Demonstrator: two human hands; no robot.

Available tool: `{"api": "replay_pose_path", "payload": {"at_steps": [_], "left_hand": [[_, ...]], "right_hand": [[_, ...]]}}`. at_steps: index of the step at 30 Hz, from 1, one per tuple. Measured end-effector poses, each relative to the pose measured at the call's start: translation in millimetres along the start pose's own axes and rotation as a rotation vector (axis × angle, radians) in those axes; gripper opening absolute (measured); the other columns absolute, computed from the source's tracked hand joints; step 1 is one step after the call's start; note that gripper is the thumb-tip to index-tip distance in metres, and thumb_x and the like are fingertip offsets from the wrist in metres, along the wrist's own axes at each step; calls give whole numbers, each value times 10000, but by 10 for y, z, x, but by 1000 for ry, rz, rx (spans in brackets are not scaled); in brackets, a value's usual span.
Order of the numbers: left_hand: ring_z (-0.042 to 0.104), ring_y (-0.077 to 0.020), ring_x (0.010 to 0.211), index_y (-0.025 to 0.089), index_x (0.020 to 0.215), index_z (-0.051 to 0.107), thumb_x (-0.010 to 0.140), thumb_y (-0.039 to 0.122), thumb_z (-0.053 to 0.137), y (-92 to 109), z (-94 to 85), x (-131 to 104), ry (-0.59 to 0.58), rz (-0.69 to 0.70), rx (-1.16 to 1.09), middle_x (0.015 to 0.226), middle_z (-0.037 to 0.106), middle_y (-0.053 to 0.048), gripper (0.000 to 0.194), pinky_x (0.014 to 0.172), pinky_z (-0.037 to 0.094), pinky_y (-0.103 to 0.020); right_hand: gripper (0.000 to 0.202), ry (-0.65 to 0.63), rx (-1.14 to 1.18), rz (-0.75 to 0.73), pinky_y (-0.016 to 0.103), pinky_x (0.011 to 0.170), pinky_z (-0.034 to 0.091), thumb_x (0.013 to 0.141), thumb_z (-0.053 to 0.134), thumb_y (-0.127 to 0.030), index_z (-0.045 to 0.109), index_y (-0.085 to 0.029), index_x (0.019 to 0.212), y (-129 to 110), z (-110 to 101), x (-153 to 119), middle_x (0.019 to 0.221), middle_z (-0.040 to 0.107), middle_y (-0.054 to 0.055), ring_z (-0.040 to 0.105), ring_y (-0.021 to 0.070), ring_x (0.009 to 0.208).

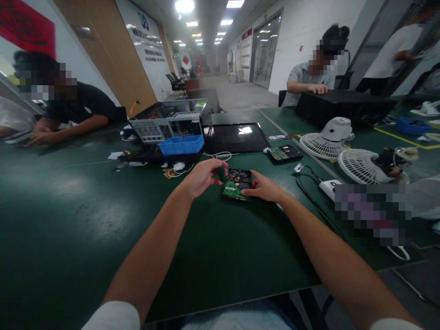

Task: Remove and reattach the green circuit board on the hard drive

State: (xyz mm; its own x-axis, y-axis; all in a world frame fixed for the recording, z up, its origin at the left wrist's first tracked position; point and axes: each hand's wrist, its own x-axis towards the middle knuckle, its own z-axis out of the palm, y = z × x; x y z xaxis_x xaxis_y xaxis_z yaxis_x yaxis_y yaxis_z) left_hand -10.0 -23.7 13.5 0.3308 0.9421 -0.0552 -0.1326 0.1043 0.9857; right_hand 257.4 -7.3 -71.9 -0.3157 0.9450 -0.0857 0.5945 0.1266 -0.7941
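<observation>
On the green table in front of me lies a hard drive [235, 189], its green circuit board toward me and its dark metal casing beyond. Along its right edge my right hand [264, 187] grips it, thumb over the near part and fingers at the far right side. At the drive's left, my left hand [206, 177] is closed with thumb and fingers around a dark green handle-like piece [221, 173]. The lower end of that piece is too small and blurred to make out. A second hard drive [284, 154] lies farther right, out of both hands.
Behind the drive are a blue bin [182, 145], an open computer case [168, 126] and a dark flat panel [237, 137]. White fans [323, 137], a power strip [330, 189] and black cables lie to the right. Two people sit across the table; another stands farther back.
</observation>
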Motion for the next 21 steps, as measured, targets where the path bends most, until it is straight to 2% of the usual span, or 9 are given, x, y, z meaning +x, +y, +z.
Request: {"api": "replay_pose_path", "payload": {"at_steps": [7, 11, 13, 21], "left_hand": [[676, -217, 899, 126, 1022, 683, 846, 331, 672, 2, 17, -8, 8, -53, -60, 994, 731, -150, 270, 624, 524, -272], [680, -243, 963, 120, 919, 685, 827, 276, 684, 14, 0, -2, 9, -55, -128, 970, 728, -156, 181, 812, 592, -389], [671, -251, 993, 116, 893, 699, 815, 265, 692, 19, -18, 3, 13, -50, -126, 989, 720, -154, 169, 858, 593, -426], [615, -211, 940, 125, 893, 757, 806, 354, 706, 28, -47, 1, 78, -9, -23, 1033, 672, -126, 250, 788, 589, -363]], "right_hand": [[1185, 3, -10, 15, 291, 661, 429, 715, 886, -539, 239, -135, 1622, -34, -7, -12, 858, 674, 19, 609, 179, 749], [1202, 8, -33, 9, 304, 681, 437, 719, 876, -558, 227, -109, 1626, -45, -9, -14, 868, 681, 32, 615, 192, 766], [1203, 7, -35, 11, 310, 687, 439, 720, 873, -562, 224, -112, 1628, -44, -7, -14, 870, 679, 32, 614, 194, 770], [1214, -4, -20, 15, 314, 696, 445, 722, 875, -556, 208, -111, 1633, -44, -26, -23, 898, 679, 44, 615, 199, 789]]}}
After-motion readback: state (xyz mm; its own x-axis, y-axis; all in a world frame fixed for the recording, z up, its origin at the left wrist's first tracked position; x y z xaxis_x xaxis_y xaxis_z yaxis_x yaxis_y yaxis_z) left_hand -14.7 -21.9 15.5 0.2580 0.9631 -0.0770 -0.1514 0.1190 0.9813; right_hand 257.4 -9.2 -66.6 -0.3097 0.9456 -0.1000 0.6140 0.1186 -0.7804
